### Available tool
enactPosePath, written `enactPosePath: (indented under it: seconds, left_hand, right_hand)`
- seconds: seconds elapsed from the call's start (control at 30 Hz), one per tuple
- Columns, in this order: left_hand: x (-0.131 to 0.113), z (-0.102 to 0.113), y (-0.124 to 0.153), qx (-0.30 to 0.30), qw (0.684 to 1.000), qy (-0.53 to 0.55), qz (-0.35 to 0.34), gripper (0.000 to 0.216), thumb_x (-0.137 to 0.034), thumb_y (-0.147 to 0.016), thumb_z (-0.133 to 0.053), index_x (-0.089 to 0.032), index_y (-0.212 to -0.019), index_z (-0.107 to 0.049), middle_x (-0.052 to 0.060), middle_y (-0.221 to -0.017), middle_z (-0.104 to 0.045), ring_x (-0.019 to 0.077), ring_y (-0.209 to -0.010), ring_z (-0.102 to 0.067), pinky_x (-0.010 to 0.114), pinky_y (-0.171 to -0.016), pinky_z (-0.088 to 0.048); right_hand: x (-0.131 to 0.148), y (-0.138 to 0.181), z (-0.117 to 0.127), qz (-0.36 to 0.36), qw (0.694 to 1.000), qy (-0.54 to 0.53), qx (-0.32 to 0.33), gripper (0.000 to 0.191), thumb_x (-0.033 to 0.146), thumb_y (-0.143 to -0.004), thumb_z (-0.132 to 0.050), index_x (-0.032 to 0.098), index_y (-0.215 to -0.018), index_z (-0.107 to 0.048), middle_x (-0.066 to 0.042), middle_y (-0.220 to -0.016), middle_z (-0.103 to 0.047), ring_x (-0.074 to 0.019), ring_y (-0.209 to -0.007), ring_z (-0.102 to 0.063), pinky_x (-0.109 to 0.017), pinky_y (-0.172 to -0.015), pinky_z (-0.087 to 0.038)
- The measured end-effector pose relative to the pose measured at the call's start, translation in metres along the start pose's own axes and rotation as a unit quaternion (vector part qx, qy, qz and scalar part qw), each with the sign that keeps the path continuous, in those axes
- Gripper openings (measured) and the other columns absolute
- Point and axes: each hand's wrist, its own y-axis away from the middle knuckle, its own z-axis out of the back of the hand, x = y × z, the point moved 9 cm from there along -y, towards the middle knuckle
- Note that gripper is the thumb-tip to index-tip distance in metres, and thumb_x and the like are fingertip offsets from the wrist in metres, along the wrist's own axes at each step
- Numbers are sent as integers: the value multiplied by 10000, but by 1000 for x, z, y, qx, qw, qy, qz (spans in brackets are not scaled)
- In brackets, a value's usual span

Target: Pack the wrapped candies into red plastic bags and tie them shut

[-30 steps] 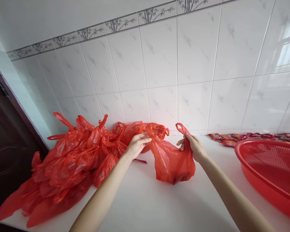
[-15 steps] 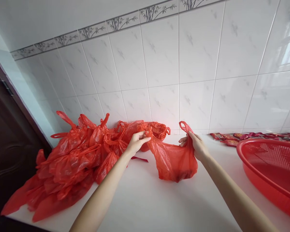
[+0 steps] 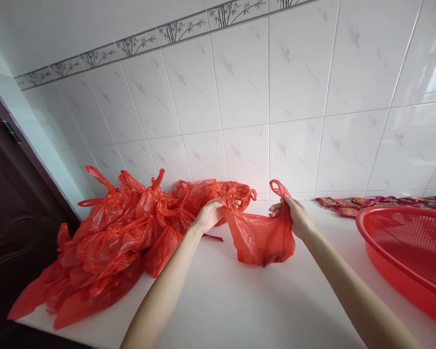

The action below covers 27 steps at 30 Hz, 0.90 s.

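A thin red plastic bag [image 3: 263,237] hangs stretched between my two hands, low over the white tabletop. Something dark shows through its bottom, but I cannot make out what. My left hand [image 3: 211,213] holds the bag's left handle, with part of the fingers hidden behind the plastic. Around the right handle, my right hand [image 3: 293,213] is closed, and the handle's loop sticks up above the fingers. Just behind my left hand lies a bunch of crumpled red bags [image 3: 241,190].
A big heap of red plastic bags [image 3: 112,242] covers the table's left end. On the right stands a red perforated basket [image 3: 396,257], with small red packets [image 3: 343,203] along the wall behind it. A dark red strip [image 3: 213,237] lies near my left wrist. White tiles back the table.
The bag has risen slightly. My left hand has turned and shifted its fingers on the left handle, while my right hand keeps its hold.
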Motion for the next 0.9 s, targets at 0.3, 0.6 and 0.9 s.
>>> enactPosePath:
  seconds: [0.3,0.6,0.9]
  left_hand:
    - [-8,-31,-10,-23,997,-1,-73,216,-284,-706,-837,-181,-884,-769,35,-837,-742,177,-826,-666,305,-831,-489]
    - [-42,-112,-15,-3,885,-373,-280,151,-286,-940,-551,-182,-919,-658,95,-1063,-690,207,-995,-650,327,-877,-506]
    - [-30,-91,-23,-72,858,-471,-193,153,-231,-867,-551,-225,-1006,-612,-71,-590,-521,130,-556,-504,258,-628,-428]
  right_hand:
    - [11,8,-17,59,996,34,51,443,595,-762,-719,224,-687,-489,24,-533,-639,-63,-355,-359,-249,-446,-432]
    - [5,27,-48,43,973,167,153,331,527,-824,-602,209,-760,-538,46,-514,-572,-63,-366,-329,-256,-435,-386]
    - [14,32,-53,94,926,301,206,217,222,-682,-615,217,-620,-407,74,-572,-398,-88,-534,-350,-256,-510,-297]
